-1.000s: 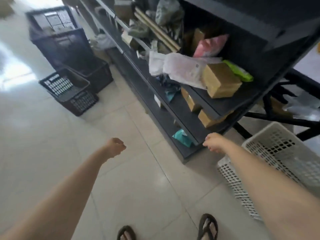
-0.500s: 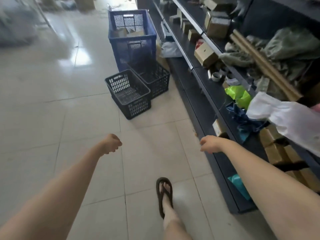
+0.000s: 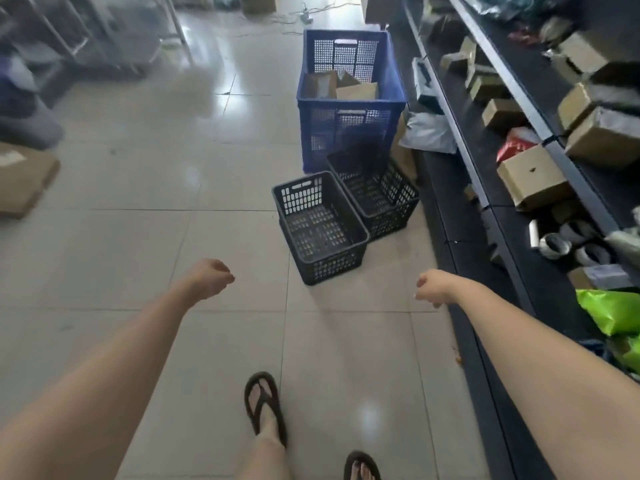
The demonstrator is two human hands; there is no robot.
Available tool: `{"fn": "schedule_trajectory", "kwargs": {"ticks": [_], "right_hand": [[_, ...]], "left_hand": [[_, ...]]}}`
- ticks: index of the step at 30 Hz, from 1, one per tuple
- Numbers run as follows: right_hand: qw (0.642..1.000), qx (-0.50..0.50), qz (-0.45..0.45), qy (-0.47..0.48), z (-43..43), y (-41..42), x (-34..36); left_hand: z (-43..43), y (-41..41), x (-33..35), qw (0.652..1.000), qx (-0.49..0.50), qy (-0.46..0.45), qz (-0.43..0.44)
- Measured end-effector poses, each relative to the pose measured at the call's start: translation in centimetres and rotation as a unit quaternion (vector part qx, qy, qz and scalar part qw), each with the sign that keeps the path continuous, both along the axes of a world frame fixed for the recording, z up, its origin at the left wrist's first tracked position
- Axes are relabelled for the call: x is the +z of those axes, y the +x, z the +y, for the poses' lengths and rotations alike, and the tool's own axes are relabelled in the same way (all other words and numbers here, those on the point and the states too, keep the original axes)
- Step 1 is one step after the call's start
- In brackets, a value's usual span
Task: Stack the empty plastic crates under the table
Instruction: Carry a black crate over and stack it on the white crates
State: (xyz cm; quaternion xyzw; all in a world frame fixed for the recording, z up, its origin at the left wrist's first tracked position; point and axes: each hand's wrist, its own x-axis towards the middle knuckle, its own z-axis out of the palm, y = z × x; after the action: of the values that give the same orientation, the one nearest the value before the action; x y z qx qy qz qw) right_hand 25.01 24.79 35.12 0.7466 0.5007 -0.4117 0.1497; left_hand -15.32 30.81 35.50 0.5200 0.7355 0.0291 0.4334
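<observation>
Crates sit on the tiled floor (image 3: pixel 145 237) ahead: two black ones, the near crate (image 3: pixel 320 230) touching the far crate (image 3: pixel 375 192), both empty, right in front of a tall blue crate (image 3: pixel 349 129) with cardboard in it, beside the shelving (image 3: pixel 485 216). Left hand (image 3: pixel 211 277) and right hand (image 3: pixel 431 284) hang out front, each curled into a loose fist, holding nothing, well short of the crates. One sandalled foot (image 3: pixel 265 407) is planted forward.

floor (image 3: pixel 138 188): glossy tile | 2 black crates (image 3: pixel 320 230): matt plastic mesh | boxes (image 3: pixel 530 176): cardboard
</observation>
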Motion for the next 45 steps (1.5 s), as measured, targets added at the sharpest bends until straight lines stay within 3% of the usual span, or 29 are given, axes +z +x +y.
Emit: {"fn": "schedule_trajectory", "kwargs": {"ticks": [4, 14, 23, 26, 30, 33, 37, 40, 42, 45], "right_hand": [[1.000, -0.003, -0.015, 0.010, 10.2, -2.6, -1.5], [0.982, -0.189, 0.020, -0.012, 28.2, -6.0, -4.7], [0.929, -0.369, 0.009, -0.005, 36.5, -3.3, -16.8], [0.897, -0.437, 0.056, -0.038, 38.4, -5.1, -20.7], [0.826, -0.549, 0.099, -0.082, 40.9, -7.8, -27.2], [0.762, -0.638, 0.073, -0.084, 42.3, -8.9, -35.5], [0.607, -0.794, 0.014, -0.019, 42.7, -9.6, -48.5], [0.497, -0.864, -0.017, 0.078, 42.8, -10.4, -55.3], [0.470, -0.874, -0.050, 0.111, 42.8, -10.4, -57.3], [0.458, -0.879, -0.059, 0.119, 43.0, -10.4, -55.8]], "left_hand": [[11.6, -3.2, -1.1, 0.999, -0.037, 0.007, 0.015], [42.2, -1.6, -2.0, 0.990, -0.141, 0.002, 0.013], [60.4, 9.0, -11.9, 0.965, -0.256, 0.004, 0.061], [64.0, 10.8, -15.9, 0.952, -0.289, -0.024, 0.092], [67.7, 13.4, -23.7, 0.932, -0.340, -0.043, 0.117], [70.8, 14.3, -32.7, 0.908, -0.387, -0.021, 0.161], [75.9, 15.4, -46.9, 0.892, -0.401, 0.009, 0.210], [77.9, 16.2, -55.0, 0.919, -0.369, -0.017, 0.137], [78.5, 16.7, -57.9, 0.934, -0.348, -0.019, 0.075], [79.4, 16.7, -58.5, 0.944, -0.327, -0.027, 0.039]]}}
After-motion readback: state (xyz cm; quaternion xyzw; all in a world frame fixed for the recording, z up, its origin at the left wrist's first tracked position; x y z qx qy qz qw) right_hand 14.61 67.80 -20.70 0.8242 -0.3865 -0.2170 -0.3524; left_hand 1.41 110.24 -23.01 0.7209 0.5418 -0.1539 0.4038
